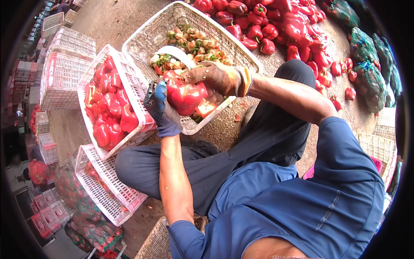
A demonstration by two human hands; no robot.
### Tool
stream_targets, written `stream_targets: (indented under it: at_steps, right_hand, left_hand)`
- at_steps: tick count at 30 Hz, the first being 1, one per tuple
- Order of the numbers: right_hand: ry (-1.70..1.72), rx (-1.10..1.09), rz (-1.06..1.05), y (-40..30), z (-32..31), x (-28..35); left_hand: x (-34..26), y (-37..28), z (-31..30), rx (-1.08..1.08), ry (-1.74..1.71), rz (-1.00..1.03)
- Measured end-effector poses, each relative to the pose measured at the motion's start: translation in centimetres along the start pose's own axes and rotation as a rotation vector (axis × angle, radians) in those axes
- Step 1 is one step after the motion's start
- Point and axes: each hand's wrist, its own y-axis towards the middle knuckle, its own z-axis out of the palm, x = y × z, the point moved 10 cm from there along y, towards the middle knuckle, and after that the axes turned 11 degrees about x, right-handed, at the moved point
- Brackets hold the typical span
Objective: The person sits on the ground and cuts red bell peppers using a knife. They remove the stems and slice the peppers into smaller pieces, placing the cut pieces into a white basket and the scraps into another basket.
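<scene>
In a grey-blue glove with dark, worn fingers, my left hand point(163, 108) grips a large red bell pepper point(186, 95) from its left side. My right hand point(216, 77), in a soiled orange-brown glove, has its fingers closed at the pepper's upper end. A pale curved strip point(176, 53) meets the right fingertips; whether it is a blade or a handle I cannot tell. Under both hands stands a dirty white plastic crate point(145, 32) with pepper cores and green stems point(194, 42). A second white crate point(111, 49), full of red peppers point(110, 105), adjoins it on the left.
A large heap of red peppers point(284, 29) lies on the floor ahead to the right, beside green mesh sacks point(365, 79). Stacked crates point(68, 69) stand to the left. Near my left knee sits a low white crate point(103, 197) with red pieces. Filled sacks point(93, 226) lie lower left.
</scene>
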Motion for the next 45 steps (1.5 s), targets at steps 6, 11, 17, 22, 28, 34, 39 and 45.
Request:
stream_targets:
  at_steps: [6,11,17,22,28,34,39,45]
  right_hand:
    - [-0.070,0.126,0.168,-1.3,-0.7,1.1]
    - [-0.026,0.100,0.031,-2.2,-1.1,5.2]
    - [-0.236,0.046,-0.073,-2.1,-2.0,7.3]
    - [-0.106,0.016,-0.186,-1.9,-4.1,7.4]
    - [-0.091,-0.064,-0.191,-2.1,-5.6,6.8]
    - [0.000,-0.102,-0.059,-0.4,-7.0,4.4]
    - [-0.115,-0.171,-0.018,0.5,-5.8,4.7]
    - [-0.118,-0.131,-0.014,2.9,-3.7,3.6]
  left_hand:
    - [-0.9,-0.7,0.9,0.144,-0.060,0.018]
    - [-1.2,-0.3,-2.4,-0.074,-0.200,-0.139]
    - [-7.7,1.5,-6.1,-0.206,-0.261,-0.081]
    - [-16.1,2.5,-20.7,-0.339,-0.036,0.037]
    - [-14.8,-1.0,-36.4,-0.675,0.038,-0.143]
    - [-5.7,-1.0,-43.7,-0.751,0.110,-0.360]
    - [-3.5,0.5,-45.1,-0.512,1.508,-0.806]
    - [-4.3,2.5,-44.2,-0.310,1.425,0.046]
